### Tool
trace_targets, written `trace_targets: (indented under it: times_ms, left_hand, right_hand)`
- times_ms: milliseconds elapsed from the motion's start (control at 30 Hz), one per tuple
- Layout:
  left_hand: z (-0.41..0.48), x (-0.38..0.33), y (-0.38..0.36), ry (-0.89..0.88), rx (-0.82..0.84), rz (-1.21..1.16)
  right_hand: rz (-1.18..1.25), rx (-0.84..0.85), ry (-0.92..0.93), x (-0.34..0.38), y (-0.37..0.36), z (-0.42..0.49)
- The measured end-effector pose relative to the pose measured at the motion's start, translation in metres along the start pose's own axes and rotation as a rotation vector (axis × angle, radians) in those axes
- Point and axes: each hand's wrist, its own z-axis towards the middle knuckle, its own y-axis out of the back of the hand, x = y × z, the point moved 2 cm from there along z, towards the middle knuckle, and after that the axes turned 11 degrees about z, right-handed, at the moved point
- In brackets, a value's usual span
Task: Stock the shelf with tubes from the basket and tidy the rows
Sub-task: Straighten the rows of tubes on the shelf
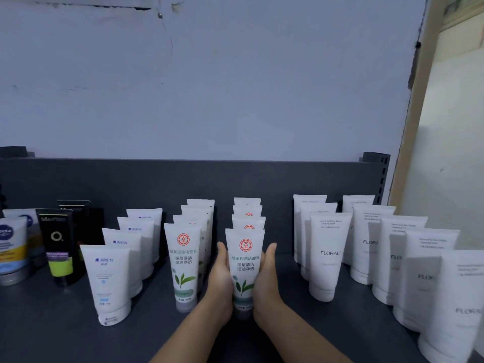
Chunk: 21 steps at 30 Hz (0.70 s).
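Note:
A white green-tea tube (245, 260) with a red seal and a leaf print stands cap-down at the front of the right green-tea row on the dark shelf (52, 336). My left hand (221, 279) presses flat against its left side. My right hand (265, 281) presses flat against its right side, fingers straight. Several more tubes of the same kind stand behind it. A second green-tea row (184, 260) runs just to the left. No basket is in view.
White Manting tubes (108, 279) form a diagonal row on the left, with black men's tubes (56, 244) and Nivea tubes (10, 244) beyond. Two rows of white Floral tubes (327, 255) fill the right side. The shelf's dark back panel (183, 176) rises behind.

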Motion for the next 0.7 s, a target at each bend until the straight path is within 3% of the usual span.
trace_targets:
  times_ms: [167, 467, 700]
  left_hand:
    - [0.002, 0.002, 0.002, 0.001, -0.031, 0.019]
    - [-0.019, -0.003, 0.008, -0.038, -0.230, 0.327]
    - [-0.016, 0.017, 0.046, 0.051, -0.180, 0.465]
  right_hand:
    - [-0.009, 0.024, -0.030, -0.001, 0.001, -0.002]
    - [-0.075, -0.028, -0.116, 0.017, 0.002, -0.021]
    - [-0.260, -0.055, -0.193, 0.040, 0.016, -0.055]
